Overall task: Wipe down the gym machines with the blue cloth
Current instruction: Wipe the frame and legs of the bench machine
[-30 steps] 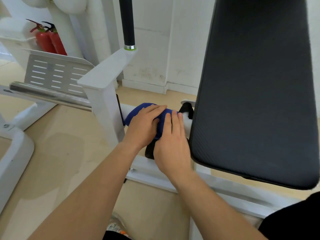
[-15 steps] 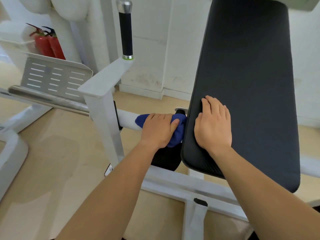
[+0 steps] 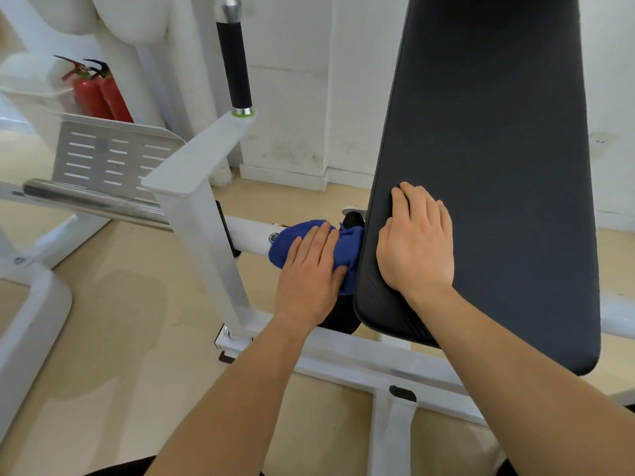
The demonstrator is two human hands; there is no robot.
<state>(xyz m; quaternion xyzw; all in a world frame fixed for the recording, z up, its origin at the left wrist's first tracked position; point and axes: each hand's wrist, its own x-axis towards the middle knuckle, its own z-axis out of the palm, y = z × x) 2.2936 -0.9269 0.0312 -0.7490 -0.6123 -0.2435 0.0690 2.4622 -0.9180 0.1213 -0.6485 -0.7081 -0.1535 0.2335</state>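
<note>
Head view: our left hand (image 3: 311, 269) grips the blue cloth (image 3: 292, 240) against the white crossbar (image 3: 249, 235), beside the black pad's (image 3: 488, 149) lower left edge, where our right hand (image 3: 417, 242) rests flat, fingers straight (bracing, we judge). We're wiping the bar; next, slide the cloth along it.

Both forearms (image 3: 223, 400) are shown bare, as are the left hand (image 3: 309, 280) and the right hand (image 3: 417, 249). Black clothing (image 3: 117, 468) is glimpsed at the bottom edge, and a further dark patch is seen at the lower right edge.
</note>
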